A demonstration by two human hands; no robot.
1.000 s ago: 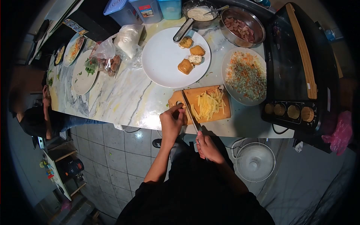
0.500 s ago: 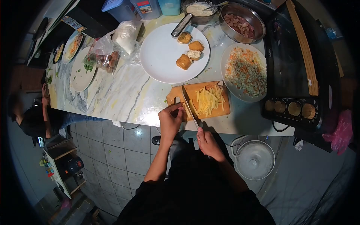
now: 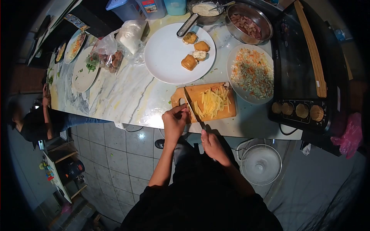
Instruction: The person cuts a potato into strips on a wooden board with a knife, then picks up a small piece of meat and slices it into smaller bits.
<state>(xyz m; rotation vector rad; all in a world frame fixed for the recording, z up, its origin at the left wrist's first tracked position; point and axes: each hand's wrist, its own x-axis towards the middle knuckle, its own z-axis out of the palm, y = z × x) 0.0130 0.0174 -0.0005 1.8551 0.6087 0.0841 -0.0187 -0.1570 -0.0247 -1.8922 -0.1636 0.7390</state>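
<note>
My right hand (image 3: 212,144) is closed around the handle of a kitchen knife (image 3: 192,107), whose blade lies slanted over a wooden cutting board (image 3: 177,94). Just left of the blade, my left hand (image 3: 175,121) has its fingertips pinched together over the board's near left part. Whatever is between those fingertips is mostly hidden. Thin pale-yellow strips (image 3: 213,102), cut like matchsticks, lie in a loose pile on the board right of the blade.
Behind the board is a large white plate (image 3: 160,57) with several browned tofu-like pieces (image 3: 189,62) and tongs (image 3: 188,25). A plate of shredded vegetables (image 3: 250,73), a steel bowl of meat pieces (image 3: 246,25) and a black oven (image 3: 298,69) stand right. Another person (image 3: 34,123) is far left.
The knife blade has shifted slightly left, nearer my left fingertips. Strips beside the blade on its right show more openly. Both hands otherwise stay nearly where they were.
</note>
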